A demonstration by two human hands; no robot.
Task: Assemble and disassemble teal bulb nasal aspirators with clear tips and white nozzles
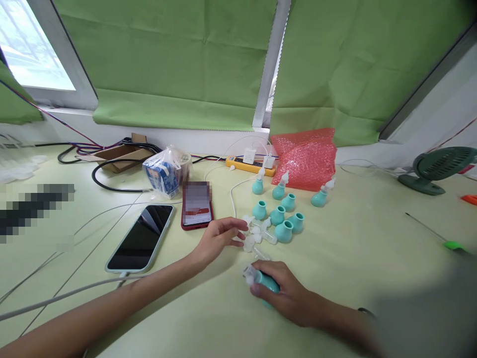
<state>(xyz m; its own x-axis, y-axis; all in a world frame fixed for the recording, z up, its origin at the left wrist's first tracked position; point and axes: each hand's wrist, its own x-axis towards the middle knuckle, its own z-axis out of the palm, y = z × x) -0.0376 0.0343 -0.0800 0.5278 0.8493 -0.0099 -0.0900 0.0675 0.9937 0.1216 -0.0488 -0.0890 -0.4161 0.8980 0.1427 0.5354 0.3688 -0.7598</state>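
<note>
My right hand (pixel 285 293) is wrapped round a teal squeeze bulb (pixel 269 282), which has a clear plastic piece (pixel 250 273) on its mouth, pointing left. The bulb looks like a nasal aspirator. My left hand (pixel 219 238) reaches over the table with its fingers apart, at the edge of a small pile of clear plastic tips and tubes (pixel 266 233); I cannot tell whether the fingertips touch them. Several open-mouthed teal bulbs (pixel 284 232) stand just right of the pile. Behind them, 3 teal bulbs with clear tips fitted (pixel 319 198) stand in a loose row.
A red-cased phone (pixel 197 205) and a larger phone on a cable (pixel 140 238) lie to the left. At the back are a bagged blue box (pixel 164 174), a yellow power strip (pixel 238 163) and red bubble wrap (pixel 305 159). A green fan (pixel 439 169) stands right.
</note>
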